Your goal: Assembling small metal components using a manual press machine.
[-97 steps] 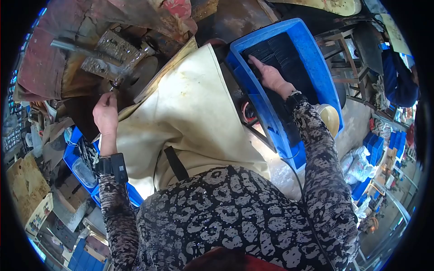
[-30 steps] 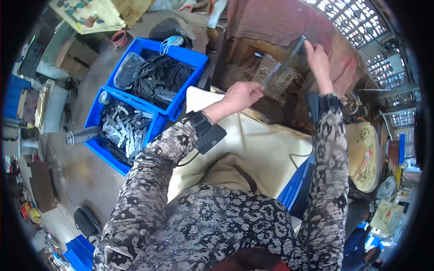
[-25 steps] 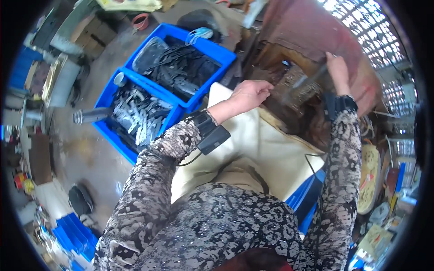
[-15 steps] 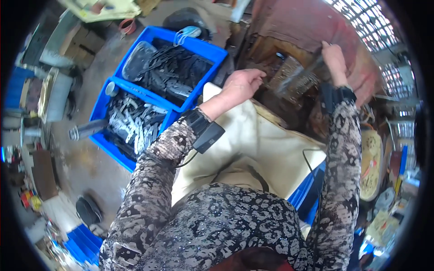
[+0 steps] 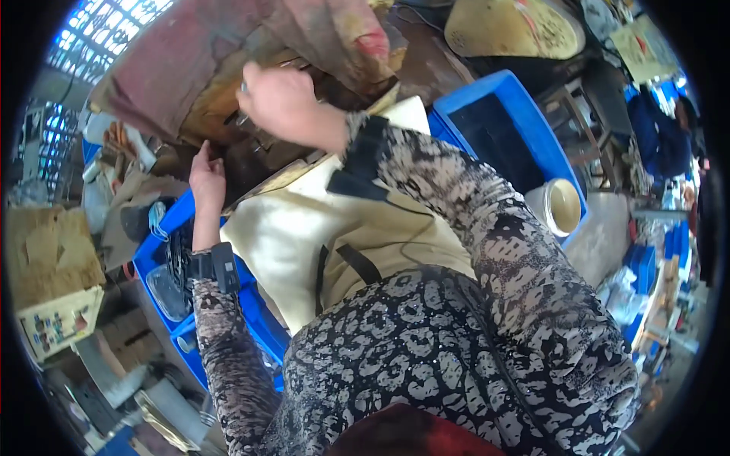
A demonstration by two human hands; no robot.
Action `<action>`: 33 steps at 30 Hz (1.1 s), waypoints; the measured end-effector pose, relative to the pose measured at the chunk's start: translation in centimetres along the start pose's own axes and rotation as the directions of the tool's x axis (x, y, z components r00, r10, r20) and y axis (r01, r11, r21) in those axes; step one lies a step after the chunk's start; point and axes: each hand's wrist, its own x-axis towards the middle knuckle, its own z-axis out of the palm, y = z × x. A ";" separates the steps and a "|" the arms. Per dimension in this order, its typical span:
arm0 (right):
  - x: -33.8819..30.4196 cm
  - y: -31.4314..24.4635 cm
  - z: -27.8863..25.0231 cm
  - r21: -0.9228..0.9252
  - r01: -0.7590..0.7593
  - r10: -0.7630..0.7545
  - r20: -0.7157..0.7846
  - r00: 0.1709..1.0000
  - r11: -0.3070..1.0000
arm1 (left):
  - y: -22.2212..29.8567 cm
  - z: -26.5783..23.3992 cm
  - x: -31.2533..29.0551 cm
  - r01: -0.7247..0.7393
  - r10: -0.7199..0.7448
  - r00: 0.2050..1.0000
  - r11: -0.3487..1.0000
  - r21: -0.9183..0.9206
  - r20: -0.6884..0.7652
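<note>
My right hand (image 5: pixel 285 106) is closed above a dark recess, with a small shiny metal bit showing at its fingers. What it grips is mostly hidden. Lower and to the left, my left hand (image 5: pixel 207 178) has its fingers drawn together at the recess's edge. Whatever lies between them is too small to make out. A dusty reddish cloth (image 5: pixel 182 64) drapes over the far side of the brown, dirty recess (image 5: pixel 247 156). Across my lap lies a cream-coloured apron (image 5: pixel 274 235), its upper edge against the near side of the recess.
A blue crate (image 5: pixel 559 140) stands to my right, with a white bucket (image 5: pixel 561 207) at its near end. Another blue crate (image 5: pixel 144 262), holding dark pieces, is beside my left forearm. A cardboard box (image 5: pixel 57 254) and a pale oval board (image 5: pixel 509 30) lie farther out.
The view has swung to the right, so the crates at left now sit behind my left arm. My right hand has come in over the recess, closer to my left hand.
</note>
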 end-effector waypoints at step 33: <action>-8.0 1.6 -1.3 0.332 -0.423 0.114 0.658 0.744 0.843 | -3.0 -0.6 -0.2 -0.203 0.134 0.973 0.881 0.426 0.186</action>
